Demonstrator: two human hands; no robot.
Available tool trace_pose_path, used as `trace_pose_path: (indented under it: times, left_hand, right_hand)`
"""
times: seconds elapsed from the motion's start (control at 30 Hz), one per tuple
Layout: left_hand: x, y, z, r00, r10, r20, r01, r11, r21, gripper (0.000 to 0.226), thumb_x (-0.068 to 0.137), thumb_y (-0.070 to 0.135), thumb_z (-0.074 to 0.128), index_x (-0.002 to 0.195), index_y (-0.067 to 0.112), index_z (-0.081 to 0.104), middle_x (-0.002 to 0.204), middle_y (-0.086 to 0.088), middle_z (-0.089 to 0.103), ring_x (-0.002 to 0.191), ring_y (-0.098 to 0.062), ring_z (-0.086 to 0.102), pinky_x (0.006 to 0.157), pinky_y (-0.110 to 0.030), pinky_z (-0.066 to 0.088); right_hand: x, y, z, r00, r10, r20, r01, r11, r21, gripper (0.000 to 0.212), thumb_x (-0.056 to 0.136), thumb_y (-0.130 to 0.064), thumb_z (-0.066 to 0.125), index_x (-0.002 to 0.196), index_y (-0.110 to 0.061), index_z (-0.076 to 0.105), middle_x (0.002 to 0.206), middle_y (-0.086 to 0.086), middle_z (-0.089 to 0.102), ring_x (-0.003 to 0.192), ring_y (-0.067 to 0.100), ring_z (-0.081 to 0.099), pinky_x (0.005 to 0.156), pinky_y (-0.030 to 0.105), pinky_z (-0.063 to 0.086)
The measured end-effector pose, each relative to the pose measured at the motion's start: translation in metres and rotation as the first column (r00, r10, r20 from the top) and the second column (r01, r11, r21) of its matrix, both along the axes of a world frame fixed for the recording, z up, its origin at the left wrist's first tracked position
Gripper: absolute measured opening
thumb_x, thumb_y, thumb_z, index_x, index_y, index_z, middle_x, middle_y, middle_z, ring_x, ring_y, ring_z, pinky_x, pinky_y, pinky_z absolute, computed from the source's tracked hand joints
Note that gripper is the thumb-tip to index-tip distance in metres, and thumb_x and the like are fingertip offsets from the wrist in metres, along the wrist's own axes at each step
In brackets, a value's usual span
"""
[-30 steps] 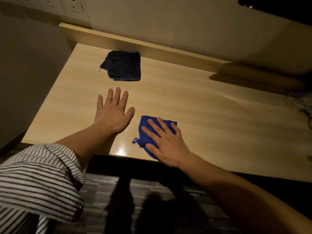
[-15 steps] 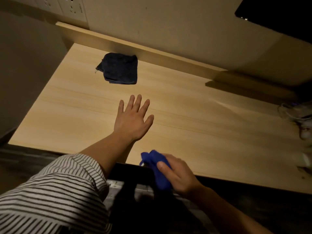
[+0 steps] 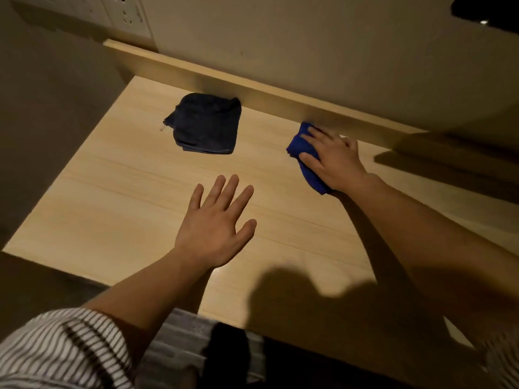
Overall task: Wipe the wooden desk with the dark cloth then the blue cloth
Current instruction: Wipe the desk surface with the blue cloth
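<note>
The light wooden desk fills the middle of the view. A folded dark cloth lies near its back left, by the raised back ledge. My right hand presses a bunched blue cloth flat on the desk close to the back ledge, to the right of the dark cloth. Most of the blue cloth is under my palm and fingers. My left hand rests flat on the desk near the front, fingers spread, holding nothing.
A raised wooden ledge runs along the desk's back, against the wall. Wall sockets sit at the top left. A dark screen corner shows at the top right. My shadow falls on the desk's front right.
My right hand has carried the blue cloth from the desk's front edge up to the back ledge. My left hand stayed flat on the desk. The dark cloth has not moved.
</note>
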State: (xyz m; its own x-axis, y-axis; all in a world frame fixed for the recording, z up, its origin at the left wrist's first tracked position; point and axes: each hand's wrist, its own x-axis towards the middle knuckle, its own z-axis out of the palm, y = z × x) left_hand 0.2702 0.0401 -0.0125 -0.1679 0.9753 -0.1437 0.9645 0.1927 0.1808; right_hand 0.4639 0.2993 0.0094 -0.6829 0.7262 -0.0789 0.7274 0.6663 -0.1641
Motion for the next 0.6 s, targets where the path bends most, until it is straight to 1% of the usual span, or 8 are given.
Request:
trace_pose_path:
  times: [0.03,0.07,0.1,0.17,0.23,0.37,0.6]
  left_hand:
    - [0.0,0.001,-0.001,1.0,0.003,-0.005,-0.003,1.0,-0.004,0.073,0.104,0.072,0.012,0.169,0.043,-0.003,0.177,0.005,-0.013,0.163,-0.019,-0.017,0.13,-0.054,-0.008]
    - [0.0,0.001,-0.001,1.0,0.004,-0.011,-0.004,1.0,-0.009,0.072,0.104,0.072,0.012,0.168,0.043,-0.003,0.177,0.006,-0.014,0.163,-0.019,-0.018,0.131,-0.054,-0.008]
    - [0.0,0.001,-0.001,1.0,0.006,-0.016,-0.007,1.0,-0.012,0.072,0.104,0.072,0.012,0.168,0.043,-0.004,0.177,0.006,-0.015,0.163,-0.019,-0.018,0.131,-0.053,-0.008]
    - [0.0,0.001,-0.001,1.0,0.008,-0.02,-0.008,1.0,-0.02,0.072,0.104,0.072,0.011,0.168,0.044,-0.006,0.177,0.007,-0.016,0.162,-0.018,-0.02,0.131,-0.053,-0.008]
    - [0.0,0.001,-0.001,1.0,0.007,-0.025,-0.007,1.0,-0.025,0.072,0.104,0.073,0.011,0.168,0.044,-0.007,0.176,0.007,-0.018,0.162,-0.017,-0.021,0.131,-0.053,-0.008]
    - [0.0,0.002,0.0,1.0,0.011,-0.026,-0.012,0.999,-0.034,0.072,0.104,0.073,0.011,0.167,0.045,-0.008,0.176,0.007,-0.018,0.162,-0.016,-0.022,0.131,-0.052,-0.007]
    - [0.001,0.003,0.001,1.0,0.024,-0.015,-0.025,0.999,-0.043,0.073,0.103,0.073,0.011,0.167,0.045,-0.008,0.177,0.007,-0.017,0.162,-0.016,-0.021,0.131,-0.053,-0.007]
  right_hand:
    - [-0.004,0.006,-0.005,0.999,0.022,0.033,-0.022,1.0,-0.006,0.06,0.105,-0.064,0.026,0.158,-0.038,0.032,0.17,-0.007,0.023,0.156,0.019,0.017,0.114,0.053,0.019]
    - [-0.007,0.009,-0.008,0.998,0.038,0.059,-0.037,0.999,-0.013,0.064,0.103,-0.068,0.021,0.161,-0.042,0.023,0.172,-0.009,0.014,0.158,0.018,0.01,0.117,0.056,0.015]
    - [-0.009,0.01,-0.011,0.996,0.049,0.079,-0.048,0.999,-0.019,0.066,0.102,-0.071,0.017,0.162,-0.044,0.017,0.173,-0.01,0.008,0.159,0.017,0.006,0.118,0.059,0.012]
    - [-0.008,0.007,-0.012,0.992,0.064,0.106,-0.062,0.998,-0.022,0.068,0.1,-0.073,0.014,0.162,-0.045,0.01,0.174,-0.009,0.003,0.159,0.019,0.001,0.121,0.062,0.008]
    - [-0.004,0.001,-0.011,0.991,0.078,0.105,-0.076,0.997,-0.026,0.068,0.101,-0.073,0.013,0.162,-0.045,0.007,0.174,-0.008,0.002,0.159,0.02,-0.001,0.123,0.061,0.006]
    - [0.005,-0.021,-0.011,0.989,0.119,0.09,-0.119,0.993,-0.014,0.068,0.101,-0.072,0.013,0.163,-0.044,0.007,0.174,-0.008,0.002,0.159,0.019,-0.001,0.124,0.056,0.006]
    - [0.03,-0.095,-0.014,0.975,0.206,0.088,-0.204,0.979,-0.03,0.065,0.104,-0.067,0.016,0.164,-0.041,0.008,0.174,-0.007,0.002,0.16,0.019,-0.003,0.126,0.053,0.006]
